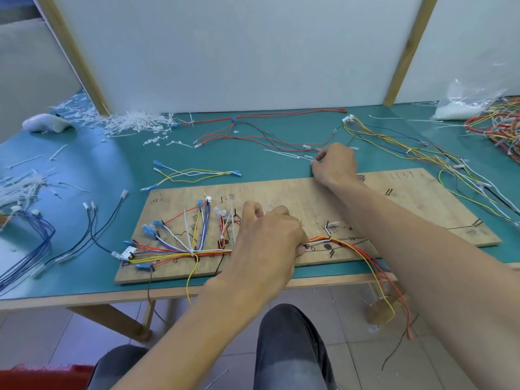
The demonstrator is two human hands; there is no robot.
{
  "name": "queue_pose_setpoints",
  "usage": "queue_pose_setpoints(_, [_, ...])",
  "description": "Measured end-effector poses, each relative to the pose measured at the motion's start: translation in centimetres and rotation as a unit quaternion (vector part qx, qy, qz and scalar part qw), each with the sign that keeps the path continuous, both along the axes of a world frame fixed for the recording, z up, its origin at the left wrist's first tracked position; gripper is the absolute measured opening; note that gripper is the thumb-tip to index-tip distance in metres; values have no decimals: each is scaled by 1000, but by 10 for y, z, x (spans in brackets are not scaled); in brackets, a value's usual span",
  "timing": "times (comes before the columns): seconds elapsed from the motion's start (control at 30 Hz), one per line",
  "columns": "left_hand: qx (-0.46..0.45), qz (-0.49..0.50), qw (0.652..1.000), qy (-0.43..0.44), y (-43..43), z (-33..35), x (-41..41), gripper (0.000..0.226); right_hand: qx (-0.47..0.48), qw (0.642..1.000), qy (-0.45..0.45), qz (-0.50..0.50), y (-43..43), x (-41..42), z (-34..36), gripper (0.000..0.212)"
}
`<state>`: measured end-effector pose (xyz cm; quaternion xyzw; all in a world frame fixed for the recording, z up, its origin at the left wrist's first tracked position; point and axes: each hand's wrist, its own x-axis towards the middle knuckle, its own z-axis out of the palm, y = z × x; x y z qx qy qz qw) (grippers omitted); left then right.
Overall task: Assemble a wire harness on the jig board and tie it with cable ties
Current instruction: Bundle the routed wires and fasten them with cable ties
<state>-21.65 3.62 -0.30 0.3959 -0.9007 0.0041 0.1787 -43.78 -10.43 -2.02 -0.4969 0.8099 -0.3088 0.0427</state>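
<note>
A wooden jig board (309, 198) lies on the green table, near its front edge. A wire harness (168, 253) of red, yellow, white and blue wires runs along the board's lower part, tied with a white cable tie (192, 252). My left hand (270, 237) grips the bundle at the board's middle. My right hand (334, 164) reaches past the board's far edge and pinches a white cable tie (289, 155) lying on the table. The harness's right end hangs over the table's front edge.
Loose wire sets (197, 174) lie left of and behind the board. A pile of cut tie ends (126, 122) sits at the back left. More ties (19, 187) lie at the far left. A tangle of wires (498, 125) and a plastic bag (464, 105) sit at the right.
</note>
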Motion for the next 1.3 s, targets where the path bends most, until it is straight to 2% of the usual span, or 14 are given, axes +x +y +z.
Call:
queue_pose_setpoints(0.13, [2, 0, 1000, 6, 0, -2, 2, 13, -11, 1000, -3, 3, -3, -2, -2, 7])
queue_pose_setpoints(0.37, [8, 8, 1000, 6, 2, -2, 1, 17, 6, 998, 10, 60, 2, -6, -4, 11])
queue_pose_setpoints(0.67, [24, 13, 1000, 3, 3, 1, 1, 18, -65, 989, -66, 117, 26, -6, 7, 13])
queue_pose_setpoints(0.8, [31, 16, 999, 10, 6, 5, 2, 17, -92, 981, -10, 168, 68, -2, 19, 15])
queue_pose_setpoints(0.9, [30, 30, 999, 2, 11, 9, 1, 16, -101, 969, 78, 213, 108, -1, 31, 18])
queue_pose_setpoints(1.0, [45, 66, 996, 39, 20, 13, 3, 41, -93, 949, 178, 241, 149, -1, 44, 24])
queue_pose_setpoints(1.07, [34, 80, 994, 73, 27, 14, 5, 49, -87, 933, 239, 255, 171, -2, 51, 30])
queue_pose_setpoints(1.17, [-8, 115, 982, 148, 36, 22, 6, 42, -78, 916, 288, 269, 193, -2, 58, 31])
queue_pose_setpoints(1.3, [-32, 106, 989, 99, 40, 32, 3, 26, -94, 903, 315, 276, 204, 5, 70, 22])
